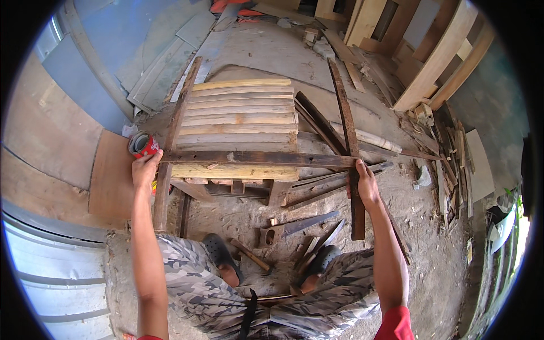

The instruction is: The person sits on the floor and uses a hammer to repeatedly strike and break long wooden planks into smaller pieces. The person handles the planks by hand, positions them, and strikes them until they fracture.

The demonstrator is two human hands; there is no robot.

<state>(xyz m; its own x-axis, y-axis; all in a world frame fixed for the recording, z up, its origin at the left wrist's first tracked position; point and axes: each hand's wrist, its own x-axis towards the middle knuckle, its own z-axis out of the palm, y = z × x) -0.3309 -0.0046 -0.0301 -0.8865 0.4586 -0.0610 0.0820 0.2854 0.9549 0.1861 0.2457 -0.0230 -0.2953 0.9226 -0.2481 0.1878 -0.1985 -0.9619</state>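
A dark wooden strip (255, 158) lies crosswise over two long wooden strips, the left strip (184, 107) and the right strip (343, 107). My left hand (146, 171) is closed round the left joint, thumb and fingers pinching the wood. Just beyond those fingers is a red can (143, 144) with an open top; what supports it is hidden. At the other end, my right hand (366, 182) grips the crosswise strip where it meets the right one, its thumb on top. Beneath the frame stands a low slatted wooden bench (238, 120).
Between my feet and the bench lie a handsaw (297, 228), a hammer (252, 256) and a second long blade (328, 237). Loose dark beams (320, 122) lean right of the bench. Scrap wood (453, 164) is heaped along the right wall, with boards (436, 56) upright behind.
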